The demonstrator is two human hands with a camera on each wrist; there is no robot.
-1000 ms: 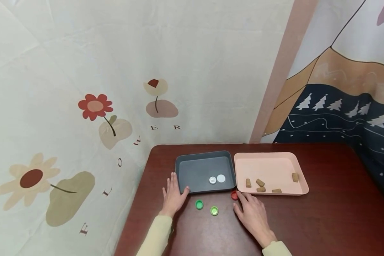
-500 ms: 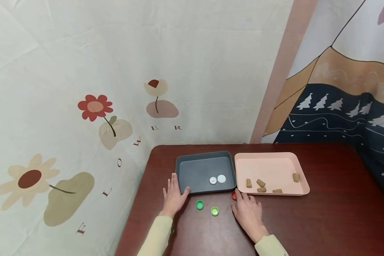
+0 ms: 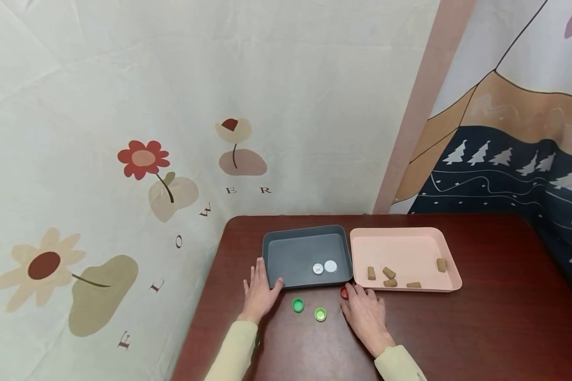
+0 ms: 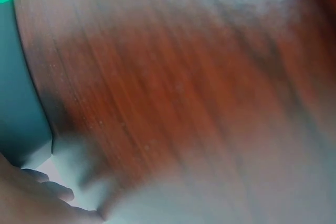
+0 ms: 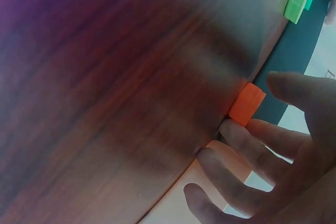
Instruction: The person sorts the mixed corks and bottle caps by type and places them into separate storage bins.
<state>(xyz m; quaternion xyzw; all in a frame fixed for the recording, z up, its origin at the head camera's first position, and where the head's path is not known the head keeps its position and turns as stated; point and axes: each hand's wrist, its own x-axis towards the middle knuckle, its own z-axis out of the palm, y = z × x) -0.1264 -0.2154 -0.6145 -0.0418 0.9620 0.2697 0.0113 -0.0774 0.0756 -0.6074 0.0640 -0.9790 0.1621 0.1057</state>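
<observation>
Fingertips [image 5: 239,129] of right hand [image 3: 365,316] touch small red cap [image 3: 344,292].

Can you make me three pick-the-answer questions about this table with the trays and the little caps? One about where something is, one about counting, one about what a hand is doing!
1. Where are the two white caps?
A. in the grey tray
B. in the pink tray
C. on the bare table

2. How many green caps lie on the table?
A. one
B. two
C. four

3. What is the right hand doing?
A. lifting the pink tray
B. hanging in the air
C. touching the red cap with its fingertips

Answers: 1 A, both sit on the grey tray's floor. 2 B, a pair lies between the hands. 3 C, its fingers meet the cap at the tray's near edge.
</observation>
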